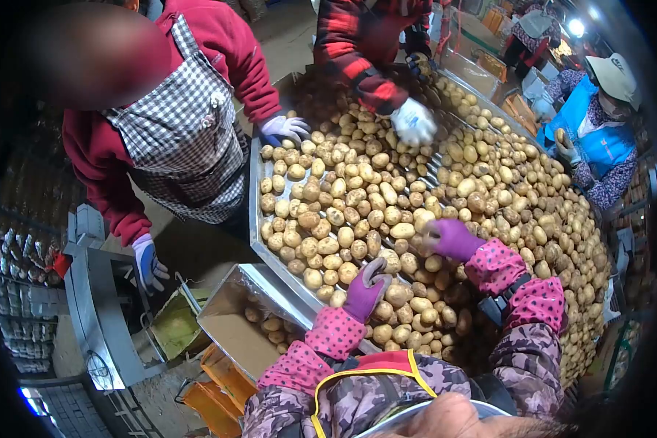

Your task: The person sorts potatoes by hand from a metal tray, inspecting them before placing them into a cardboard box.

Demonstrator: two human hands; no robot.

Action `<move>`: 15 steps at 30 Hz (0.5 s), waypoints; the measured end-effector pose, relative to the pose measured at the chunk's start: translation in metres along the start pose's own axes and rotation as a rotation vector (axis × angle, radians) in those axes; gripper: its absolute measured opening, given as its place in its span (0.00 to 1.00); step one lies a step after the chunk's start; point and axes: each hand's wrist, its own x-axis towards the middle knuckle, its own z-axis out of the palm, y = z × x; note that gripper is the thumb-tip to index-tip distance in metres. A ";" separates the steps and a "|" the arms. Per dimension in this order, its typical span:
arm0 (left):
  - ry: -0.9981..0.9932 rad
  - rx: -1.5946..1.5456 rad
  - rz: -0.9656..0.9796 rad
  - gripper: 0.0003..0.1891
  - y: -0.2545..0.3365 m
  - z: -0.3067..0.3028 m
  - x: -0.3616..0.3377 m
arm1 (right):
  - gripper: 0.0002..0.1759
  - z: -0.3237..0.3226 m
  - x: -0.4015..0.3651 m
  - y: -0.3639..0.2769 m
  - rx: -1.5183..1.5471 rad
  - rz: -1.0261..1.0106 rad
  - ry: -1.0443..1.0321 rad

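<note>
Potatoes [358, 197] lie heaped over a metal sorting table [256, 212]. My left hand [365, 290], in a purple glove, is over the near edge of the heap. Its fingers are apart above the potatoes, and no potato shows in its grip. Further right, my right hand [454, 239], also gloved in purple, reaches left across the potatoes. Motion blurs its bent fingertips close to several potatoes, so I cannot see whether it holds one. Pink dotted sleeve covers [336, 332] reach up both my forearms.
An open cardboard box [233, 321] with potatoes inside stands at the table's near left side. Across the table, a co-worker's white-gloved hand [414, 122] is over the heap. Another co-worker's gloved hand [285, 128] rests at the left rim. A person in a blue vest [598, 135] stands far right.
</note>
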 end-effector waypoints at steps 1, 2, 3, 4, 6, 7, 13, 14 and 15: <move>-0.017 0.037 -0.003 0.32 -0.003 -0.008 -0.005 | 0.23 -0.003 0.008 0.002 -0.006 0.029 0.049; -0.037 0.184 -0.059 0.31 0.005 -0.012 -0.011 | 0.24 -0.004 0.013 0.004 -0.011 0.057 0.096; -0.018 0.139 -0.045 0.31 -0.002 -0.020 -0.015 | 0.32 0.003 0.016 0.007 -0.152 -0.028 0.235; -0.003 0.090 -0.044 0.30 -0.012 -0.029 -0.018 | 0.37 0.009 0.019 0.005 -0.223 0.051 0.138; 0.033 0.025 -0.044 0.29 -0.022 -0.032 -0.017 | 0.45 0.020 0.025 0.005 -0.235 0.128 0.060; 0.011 0.051 -0.049 0.29 -0.024 -0.031 -0.018 | 0.49 0.034 0.031 0.013 -0.172 0.130 0.070; 0.053 -0.431 -0.354 0.33 0.036 -0.008 -0.023 | 0.39 0.008 0.010 -0.030 0.126 0.007 0.127; -0.010 -0.543 -0.286 0.33 0.021 -0.010 -0.022 | 0.36 -0.003 -0.002 -0.041 0.311 -0.029 0.044; -0.080 -0.653 -0.189 0.32 0.012 -0.006 -0.020 | 0.33 -0.013 -0.011 -0.048 0.498 -0.065 -0.039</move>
